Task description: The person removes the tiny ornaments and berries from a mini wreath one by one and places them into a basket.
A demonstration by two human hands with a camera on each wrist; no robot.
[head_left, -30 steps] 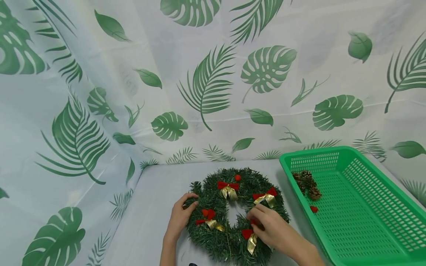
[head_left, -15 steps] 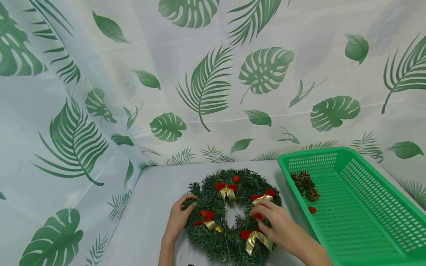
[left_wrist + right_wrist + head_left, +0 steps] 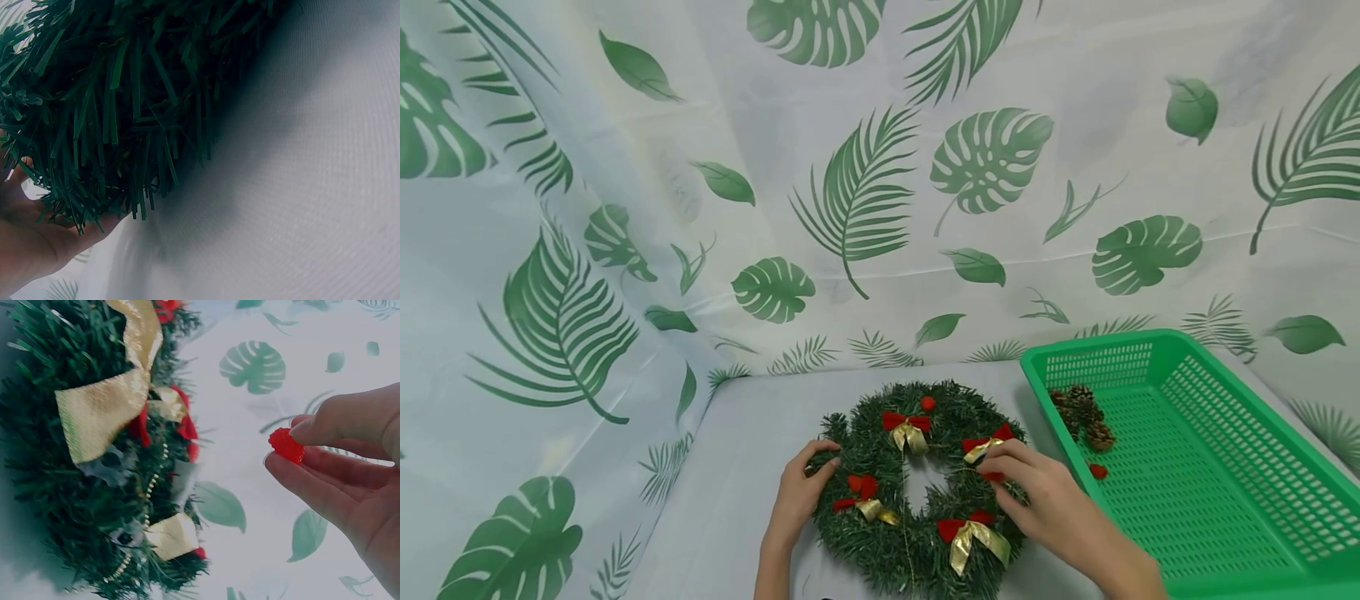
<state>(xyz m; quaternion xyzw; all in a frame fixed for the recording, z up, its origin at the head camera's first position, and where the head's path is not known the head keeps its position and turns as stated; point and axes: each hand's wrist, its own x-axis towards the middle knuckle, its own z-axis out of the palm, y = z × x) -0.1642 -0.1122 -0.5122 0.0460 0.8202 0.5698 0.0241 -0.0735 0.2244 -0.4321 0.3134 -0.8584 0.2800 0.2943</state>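
A green tinsel wreath (image 3: 865, 550) lies on the white-covered table, trimmed with red-and-gold bows, red berries and a thin gold bead string. My left hand (image 3: 797, 492) grips its outer left edge; in the left wrist view the green strands hide most of the fingers. Over the wreath's right side, my right hand (image 3: 1037, 492) pinches a bumpy red berry (image 3: 289, 445) between thumb and fingers, held apart from the wreath in the right wrist view. Close by are the lower right bow (image 3: 973, 537) and the upper right bow (image 3: 988, 443), which the fingers partly overlap.
To the right of the wreath stands a green plastic basket (image 3: 1195, 483). Several pine cones (image 3: 1081, 410) and a red berry (image 3: 1098, 471) lie along its left side. A leaf-print curtain (image 3: 880, 317) hangs behind and at the left of the table.
My right hand has drawn up and to the right, off the lower right bow, with the red berry between its fingers. That bow now shows fully. The left hand keeps its place on the wreath.
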